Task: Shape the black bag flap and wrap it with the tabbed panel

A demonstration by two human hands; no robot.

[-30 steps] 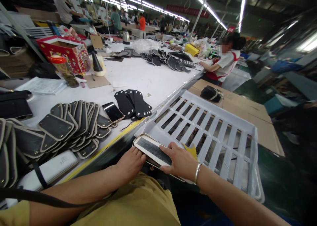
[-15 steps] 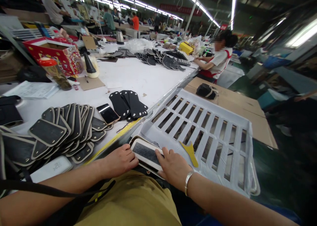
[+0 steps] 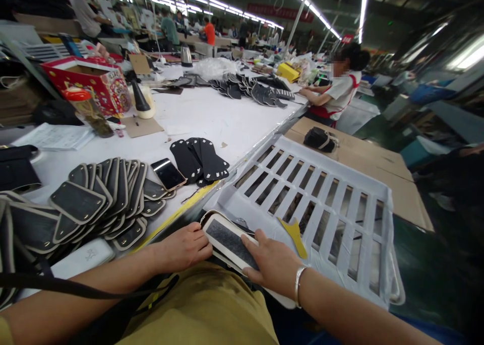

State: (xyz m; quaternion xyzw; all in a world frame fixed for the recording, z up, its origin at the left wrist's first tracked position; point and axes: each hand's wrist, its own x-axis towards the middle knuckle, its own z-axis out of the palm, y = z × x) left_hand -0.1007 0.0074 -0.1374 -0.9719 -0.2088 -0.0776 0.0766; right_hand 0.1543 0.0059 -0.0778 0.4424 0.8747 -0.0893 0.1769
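A cream-bordered panel with a dark grey inset (image 3: 230,242) lies near my lap, against the front edge of the table. The fingers of my left hand (image 3: 191,247) are curled closed on its left end. My right hand (image 3: 272,262) grips across its right end, thumb and fingers spread over the grey inset. Beneath my right wrist, a pale rounded corner (image 3: 284,298) sticks out. A thin dark edge shows along the panel's far side. Part of the panel is hidden under both hands.
Grey panels with cream edges (image 3: 77,202) are heaped at left, near a phone (image 3: 168,174) and black strap-shaped pieces (image 3: 200,158). A slatted grey tray (image 3: 260,189) with a yellow piece (image 3: 294,236) stands at right, beside cardboard (image 3: 381,168). A co-worker (image 3: 336,90) sits beyond.
My right hand has slid slightly right and down along the panel. A pale corner now shows below my right wrist. My left hand keeps its hold, and the view has shifted slightly.
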